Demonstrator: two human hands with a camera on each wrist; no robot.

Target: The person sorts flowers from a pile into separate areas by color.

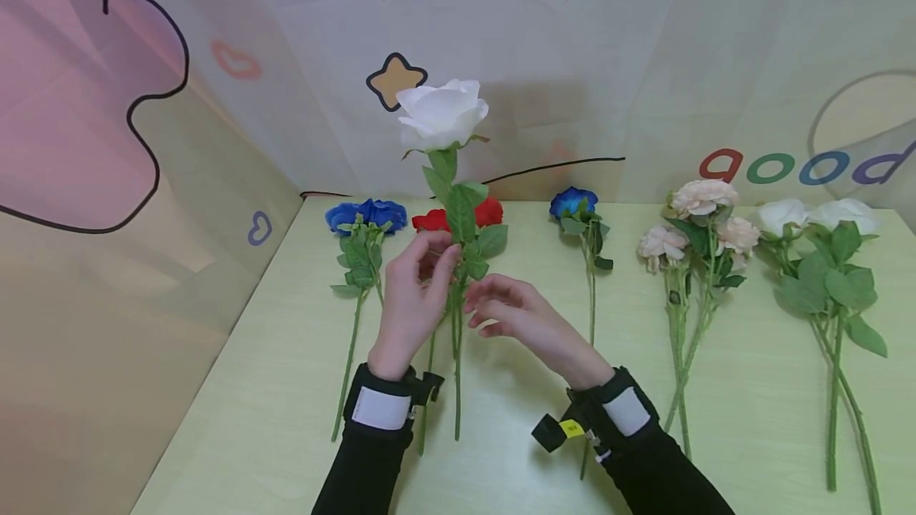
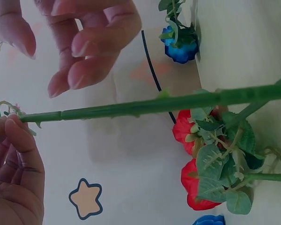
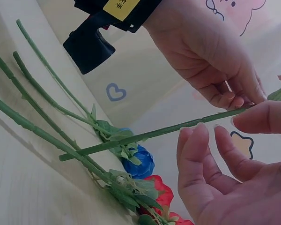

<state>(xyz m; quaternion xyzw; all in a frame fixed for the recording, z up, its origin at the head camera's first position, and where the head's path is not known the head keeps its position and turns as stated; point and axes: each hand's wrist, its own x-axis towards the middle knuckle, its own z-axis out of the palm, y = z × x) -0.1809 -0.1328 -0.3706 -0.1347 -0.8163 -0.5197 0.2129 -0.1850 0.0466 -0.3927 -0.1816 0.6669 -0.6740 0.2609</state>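
A white artificial rose (image 1: 444, 114) stands upright above the table, its leafy green stem (image 2: 145, 107) pointing down. My left hand (image 1: 418, 296) pinches that stem between thumb and fingers, just under the leaves. To the right of the stem is my right hand (image 1: 518, 320), its fingers loosely bent with nothing between them. A gap shows between these fingers and the stem in the left wrist view. Behind the held stem lie red flowers (image 2: 196, 185) with green leaves, partly hidden by the left hand and leaves in the head view.
Blue flowers (image 1: 366, 215) lie at the left of the pale table (image 1: 272, 420). Farther right are a single blue flower (image 1: 574, 201), pale pink flowers (image 1: 704, 197) and white roses (image 1: 844, 215). A printed cloth backdrop (image 1: 572, 38) rises behind the table.
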